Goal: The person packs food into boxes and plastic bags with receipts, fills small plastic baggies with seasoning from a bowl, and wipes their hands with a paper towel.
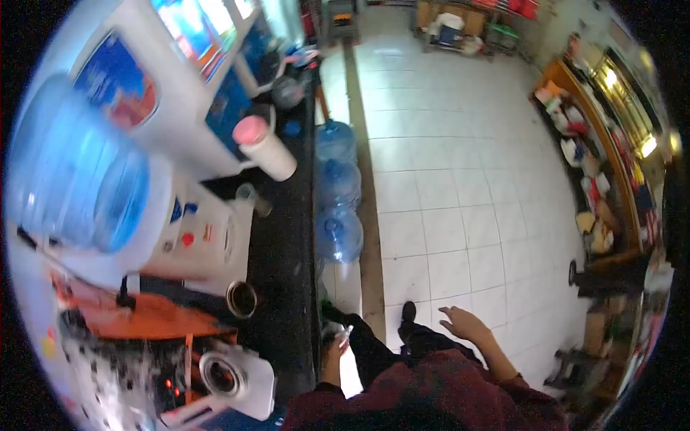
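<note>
My left hand (336,346) hangs low beside the edge of the black counter (284,302). Its fingers are closed around a small pale, shiny thing (348,332), too small and blurred to name. Out over the tiled floor, my right hand (466,325) is held away from my body, fingers apart and holding nothing. Nearest to my left hand on the counter are a round metal-rimmed container (241,299) and a device with a round metal opening (223,373).
A water dispenser (198,233) with a blue bottle (79,172) stands on the counter, near a pink-lidded white jug (267,151). Several large bottles (339,235) line the floor beside it. Cluttered wooden shelving (636,208) runs along the right.
</note>
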`<state>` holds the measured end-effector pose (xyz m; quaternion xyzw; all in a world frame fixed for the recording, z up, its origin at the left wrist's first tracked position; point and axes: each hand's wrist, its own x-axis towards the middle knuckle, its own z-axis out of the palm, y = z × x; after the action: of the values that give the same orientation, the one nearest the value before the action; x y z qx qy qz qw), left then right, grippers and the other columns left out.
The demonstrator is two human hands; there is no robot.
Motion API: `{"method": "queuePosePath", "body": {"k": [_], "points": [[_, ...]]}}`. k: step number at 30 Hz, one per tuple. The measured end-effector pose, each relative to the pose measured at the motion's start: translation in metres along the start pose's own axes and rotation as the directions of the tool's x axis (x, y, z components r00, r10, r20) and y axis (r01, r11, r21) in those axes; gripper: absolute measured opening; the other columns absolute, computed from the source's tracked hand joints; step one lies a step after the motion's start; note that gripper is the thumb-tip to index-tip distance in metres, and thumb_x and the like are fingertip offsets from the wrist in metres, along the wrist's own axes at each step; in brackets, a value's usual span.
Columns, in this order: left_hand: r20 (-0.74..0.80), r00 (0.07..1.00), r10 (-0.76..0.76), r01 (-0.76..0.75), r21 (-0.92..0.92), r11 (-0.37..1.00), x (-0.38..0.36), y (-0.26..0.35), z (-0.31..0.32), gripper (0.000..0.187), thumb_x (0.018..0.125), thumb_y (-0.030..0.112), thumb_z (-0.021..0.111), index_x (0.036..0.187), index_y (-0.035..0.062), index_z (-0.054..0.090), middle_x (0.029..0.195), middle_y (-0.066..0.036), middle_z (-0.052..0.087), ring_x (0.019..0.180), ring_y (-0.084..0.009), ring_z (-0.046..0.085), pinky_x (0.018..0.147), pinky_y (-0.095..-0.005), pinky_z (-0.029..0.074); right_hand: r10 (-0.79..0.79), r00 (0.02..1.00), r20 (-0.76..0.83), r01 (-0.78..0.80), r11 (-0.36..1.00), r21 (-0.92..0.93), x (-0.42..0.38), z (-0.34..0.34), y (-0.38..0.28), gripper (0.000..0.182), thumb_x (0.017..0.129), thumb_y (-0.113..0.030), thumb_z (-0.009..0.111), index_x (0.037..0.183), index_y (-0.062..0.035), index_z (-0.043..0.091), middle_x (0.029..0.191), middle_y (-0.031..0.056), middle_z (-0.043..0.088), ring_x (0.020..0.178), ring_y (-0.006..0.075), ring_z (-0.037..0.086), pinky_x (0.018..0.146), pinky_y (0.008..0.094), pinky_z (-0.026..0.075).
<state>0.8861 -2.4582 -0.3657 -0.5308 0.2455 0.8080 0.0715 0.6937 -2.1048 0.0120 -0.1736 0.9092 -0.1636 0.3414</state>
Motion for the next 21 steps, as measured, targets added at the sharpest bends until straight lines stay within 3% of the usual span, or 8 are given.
{"method": "queuePosePath", "body": {"k": [5,9,11,15,17,18,20,21], "points": [[-0.236,0.969,0.071,-0.065,0.035,0.997,-0.015,0.024,0.008,0.015,0.082,0.021,0.057,0.095,0.0126,0.054,0.078,-0.003,0.053,0.064,-0.0165,0.049,0.058,-0.0341,0.046,0.217,0.976,-0.001,-0.217,0.976,0.022,-0.044,0.006,0.043,0.041,0.085,-0.031,0.050,0.119,-0.0066,0.045,0.100,0.0214,0.055,0.094,0.0357,0.053,0.082,0.0421,0.043],[-0.277,0.950,0.144,-0.132,0.061,0.989,-0.023,0.036,0.025,0.018,0.084,0.022,0.053,0.100,0.0134,0.053,0.088,-0.004,0.054,0.076,-0.0196,0.050,0.066,-0.0387,0.045,0.285,0.958,-0.003,-0.284,0.955,0.083,-0.061,0.029,0.073,0.043,0.084,-0.032,0.052,0.117,-0.0045,0.047,0.100,0.0207,0.056,0.094,0.0347,0.054,0.082,0.0420,0.043],[-0.205,0.968,0.147,-0.121,0.135,0.983,-0.024,0.038,0.041,0.020,0.085,0.022,0.052,0.103,0.0139,0.052,0.092,-0.005,0.054,0.082,-0.0211,0.051,0.069,-0.0410,0.045,0.303,0.953,0.020,-0.303,0.943,0.134,-0.061,0.030,0.077,0.043,0.084,-0.032,0.052,0.116,-0.0041,0.048,0.101,0.0201,0.057,0.095,0.0339,0.054,0.083,0.0411,0.043],[0.188,0.980,-0.066,-0.037,0.496,0.867,-0.024,0.034,0.102,0.023,0.087,0.023,0.049,0.109,0.0148,0.051,0.102,-0.006,0.054,0.095,-0.0241,0.052,0.077,-0.0457,0.045,0.243,0.970,0.013,-0.237,0.932,0.274,-0.057,0.035,0.092,0.042,0.084,-0.029,0.052,0.118,-0.0036,0.048,0.098,0.0173,0.061,0.090,0.0298,0.058,0.079,0.0387,0.045],[0.313,0.927,-0.207,-0.058,0.664,0.745,-0.026,0.028,0.132,0.025,0.088,0.024,0.047,0.111,0.0152,0.050,0.106,-0.006,0.055,0.101,-0.0256,0.053,0.081,-0.0480,0.045,0.269,0.957,0.112,-0.285,0.782,0.555,-0.059,0.040,0.102,0.040,0.086,-0.028,0.051,0.118,-0.0039,0.047,0.097,0.0150,0.062,0.083,0.0241,0.062,0.071,0.0357,0.049],[0.311,0.916,-0.252,-0.058,0.727,0.684,-0.026,0.025,0.146,0.026,0.088,0.023,0.047,0.112,0.0147,0.050,0.106,-0.006,0.055,0.100,-0.0253,0.053,0.081,-0.0477,0.045,0.232,0.966,0.115,-0.249,0.712,0.656,-0.059,0.064,0.126,0.039,0.087,-0.029,0.051,0.119,-0.0069,0.047,0.093,0.0132,0.063,0.077,0.0186,0.063,0.066,0.0332,0.051],[0.285,0.878,-0.385,-0.072,0.873,0.483,-0.016,0.012,0.172,0.027,0.087,0.020,0.047,0.112,0.0131,0.050,0.105,-0.006,0.055,0.099,-0.0245,0.053,0.079,-0.0466,0.046,0.303,0.924,0.234,-0.360,0.482,0.799,-0.068,0.128,0.183,0.036,0.087,-0.029,0.051,0.117,-0.0083,0.050,0.087,0.0078,0.064,0.073,0.0127,0.061,0.057,0.0292,0.049],[0.215,0.877,-0.430,0.027,0.871,0.491,0.015,-0.004,0.171,0.021,0.085,0.019,0.049,0.103,0.0105,0.056,0.100,-0.005,0.057,0.096,-0.0226,0.054,0.077,-0.0467,0.045,0.293,0.936,0.197,-0.289,0.318,0.903,-0.065,0.194,0.236,0.035,0.085,-0.028,0.053,0.112,-0.0062,0.052,0.084,0.0068,0.063,0.070,0.0133,0.059,0.056,0.0305,0.048]]}}
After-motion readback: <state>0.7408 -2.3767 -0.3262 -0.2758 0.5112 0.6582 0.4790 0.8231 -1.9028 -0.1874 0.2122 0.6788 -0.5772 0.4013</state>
